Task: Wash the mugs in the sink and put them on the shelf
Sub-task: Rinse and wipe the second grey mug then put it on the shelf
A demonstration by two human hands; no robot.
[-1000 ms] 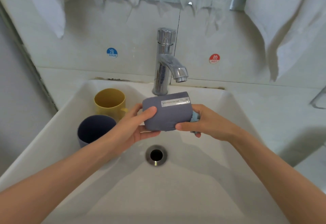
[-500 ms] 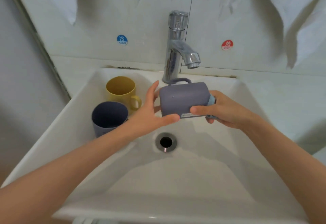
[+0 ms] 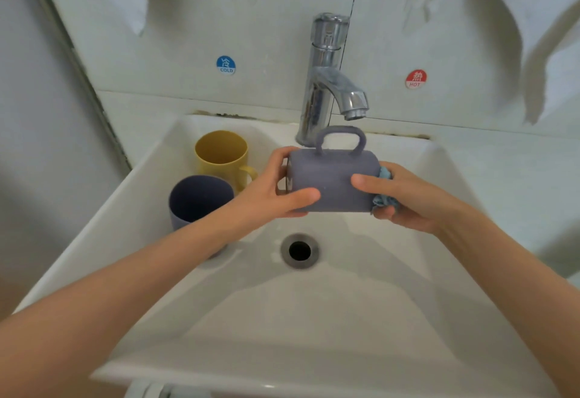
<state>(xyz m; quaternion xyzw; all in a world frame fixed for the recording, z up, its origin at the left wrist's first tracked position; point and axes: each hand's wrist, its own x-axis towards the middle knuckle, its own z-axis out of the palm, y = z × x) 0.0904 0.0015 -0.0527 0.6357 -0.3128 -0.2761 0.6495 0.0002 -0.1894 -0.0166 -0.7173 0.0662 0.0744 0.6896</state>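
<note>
With both forearms stretched over the sink, a grey-purple mug is held on its side, handle up: its left end is gripped by the left hand, and a blue cloth is bunched against its right end by the curled right hand. A dark mug and a yellow mug are stood at the left; beyond, a "COLD" sticker and a "HOT" sticker are seen beside the tap.

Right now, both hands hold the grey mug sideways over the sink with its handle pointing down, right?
No. In the head view the left hand and right hand do hold the grey mug sideways over the sink, but its handle points up, not down.
</note>
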